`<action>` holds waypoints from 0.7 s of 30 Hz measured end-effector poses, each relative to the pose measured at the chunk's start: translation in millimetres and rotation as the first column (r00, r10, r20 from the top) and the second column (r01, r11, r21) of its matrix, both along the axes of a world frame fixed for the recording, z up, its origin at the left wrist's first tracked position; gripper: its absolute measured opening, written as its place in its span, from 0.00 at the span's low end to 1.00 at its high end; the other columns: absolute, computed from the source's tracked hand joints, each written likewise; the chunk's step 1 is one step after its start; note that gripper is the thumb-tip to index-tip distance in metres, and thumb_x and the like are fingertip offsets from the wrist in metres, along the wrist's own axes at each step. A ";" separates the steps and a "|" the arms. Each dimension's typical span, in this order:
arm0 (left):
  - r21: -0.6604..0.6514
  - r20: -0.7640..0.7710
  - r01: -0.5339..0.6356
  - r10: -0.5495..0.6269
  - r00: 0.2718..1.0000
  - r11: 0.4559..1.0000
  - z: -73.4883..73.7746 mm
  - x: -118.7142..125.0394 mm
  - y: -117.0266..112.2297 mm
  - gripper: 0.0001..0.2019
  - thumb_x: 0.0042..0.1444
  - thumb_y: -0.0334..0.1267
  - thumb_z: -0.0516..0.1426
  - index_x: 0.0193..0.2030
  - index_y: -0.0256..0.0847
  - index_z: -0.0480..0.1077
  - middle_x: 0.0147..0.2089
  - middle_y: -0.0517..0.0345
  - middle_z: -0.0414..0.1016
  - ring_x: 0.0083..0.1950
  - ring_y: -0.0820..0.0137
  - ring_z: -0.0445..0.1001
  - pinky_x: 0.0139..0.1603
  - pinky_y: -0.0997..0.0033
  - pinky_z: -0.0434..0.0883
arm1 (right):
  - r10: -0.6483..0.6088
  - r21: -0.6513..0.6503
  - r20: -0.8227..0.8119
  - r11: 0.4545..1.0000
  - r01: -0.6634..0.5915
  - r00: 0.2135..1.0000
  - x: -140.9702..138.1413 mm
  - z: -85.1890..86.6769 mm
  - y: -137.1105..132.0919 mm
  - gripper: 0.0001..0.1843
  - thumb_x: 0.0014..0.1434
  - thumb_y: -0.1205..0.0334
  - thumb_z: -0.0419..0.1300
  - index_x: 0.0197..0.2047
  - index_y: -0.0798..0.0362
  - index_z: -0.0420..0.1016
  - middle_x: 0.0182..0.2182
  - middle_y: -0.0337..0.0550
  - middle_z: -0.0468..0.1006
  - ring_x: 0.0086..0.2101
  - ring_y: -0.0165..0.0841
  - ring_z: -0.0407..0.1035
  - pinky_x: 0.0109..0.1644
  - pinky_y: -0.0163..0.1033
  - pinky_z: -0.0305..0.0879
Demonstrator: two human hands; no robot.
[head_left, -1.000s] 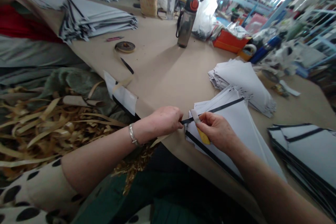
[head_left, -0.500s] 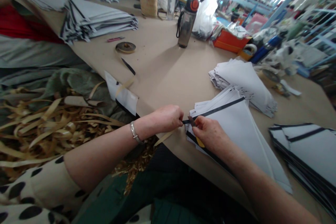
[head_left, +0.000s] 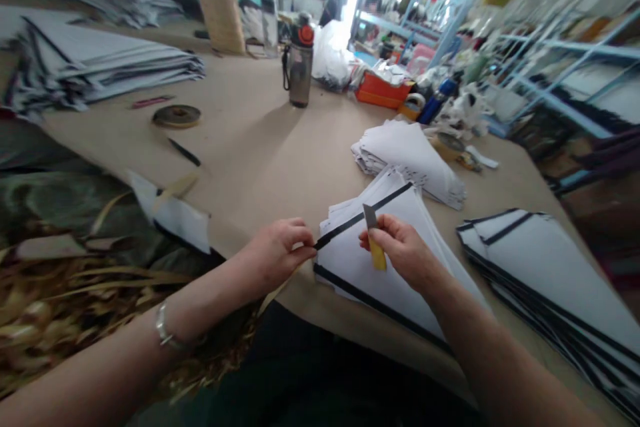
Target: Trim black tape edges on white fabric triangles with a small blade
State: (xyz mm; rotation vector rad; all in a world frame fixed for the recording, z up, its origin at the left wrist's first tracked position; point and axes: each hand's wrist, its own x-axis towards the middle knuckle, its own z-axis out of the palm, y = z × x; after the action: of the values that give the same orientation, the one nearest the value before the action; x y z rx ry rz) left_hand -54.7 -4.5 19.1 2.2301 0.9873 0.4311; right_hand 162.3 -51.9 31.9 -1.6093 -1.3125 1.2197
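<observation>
My left hand pinches the end of a black tape strip at the left edge of a white panel stack. The strip runs slantwise across the top panel, and a second black strip lines its near edge. My right hand is closed around a small knife with a yellow handle, its blade pointing up just above the strip. Whether the blade touches the strip I cannot tell.
Another white stack lies behind, and black-edged panels lie at right. A tape roll, a dark pointed piece and a water bottle stand or lie farther back. Tan peeled strips heap at lower left.
The view has turned to the right. The knife has come away from the strip's left end, near my left hand, and now stands upright farther along it.
</observation>
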 end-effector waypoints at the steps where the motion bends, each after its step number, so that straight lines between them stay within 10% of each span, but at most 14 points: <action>1: 0.034 0.055 0.051 -0.053 0.997 0.998 -1.5 3.8 -0.5 0.08 0.55 0.34 0.54 0.28 0.38 0.71 0.35 0.56 0.73 0.38 0.70 0.69 0.40 0.71 0.66 | -0.078 -0.040 -0.198 0.997 0.072 0.977 6.5 1.8 0.2 0.05 0.56 0.60 0.54 0.33 0.53 0.65 0.32 0.42 0.77 0.32 0.32 0.72 0.37 0.37 0.67; 6: 0.160 0.008 0.212 -0.216 0.976 0.964 -15.8 34.4 0.2 0.09 0.56 0.32 0.53 0.28 0.40 0.72 0.39 0.54 0.75 0.44 0.65 0.70 0.47 0.65 0.67 | -0.281 -0.215 -0.566 0.958 0.191 0.775 27.2 -10.4 27.5 0.04 0.57 0.68 0.51 0.34 0.52 0.58 0.31 0.47 0.78 0.32 0.34 0.75 0.41 0.44 0.72; 11: 0.149 0.045 0.202 -0.211 0.977 0.968 -30.2 35.5 6.9 0.09 0.54 0.34 0.52 0.27 0.40 0.71 0.42 0.53 0.75 0.45 0.65 0.72 0.48 0.66 0.69 | -0.490 -0.088 -0.360 0.865 0.494 0.794 98.3 -11.6 47.0 0.04 0.59 0.69 0.48 0.34 0.50 0.56 0.25 0.37 0.74 0.25 0.28 0.71 0.33 0.37 0.71; 15: 0.038 0.071 0.142 -0.145 0.987 0.989 -30.2 22.5 13.1 0.10 0.54 0.39 0.52 0.28 0.41 0.72 0.44 0.52 0.76 0.45 0.65 0.74 0.46 0.68 0.71 | -0.576 0.012 -0.215 0.806 0.591 0.789 159.2 -3.2 6.5 0.04 0.55 0.65 0.55 0.34 0.51 0.61 0.19 0.30 0.69 0.18 0.25 0.61 0.24 0.30 0.60; 21: 0.089 0.037 0.128 -0.131 0.991 0.988 -24.9 28.1 15.6 0.11 0.54 0.45 0.54 0.29 0.44 0.73 0.43 0.54 0.77 0.45 0.62 0.74 0.48 0.66 0.71 | -0.295 0.005 0.489 0.942 0.336 0.821 152.2 -9.3 -53.9 0.10 0.45 0.57 0.63 0.25 0.56 0.73 0.18 0.34 0.67 0.23 0.27 0.60 0.28 0.32 0.53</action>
State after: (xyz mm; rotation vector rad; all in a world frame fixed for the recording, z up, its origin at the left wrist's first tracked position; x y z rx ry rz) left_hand -26.6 11.1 -5.9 2.3365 0.8099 0.4690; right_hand 314.5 -105.7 22.6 -2.1897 -1.2190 0.6922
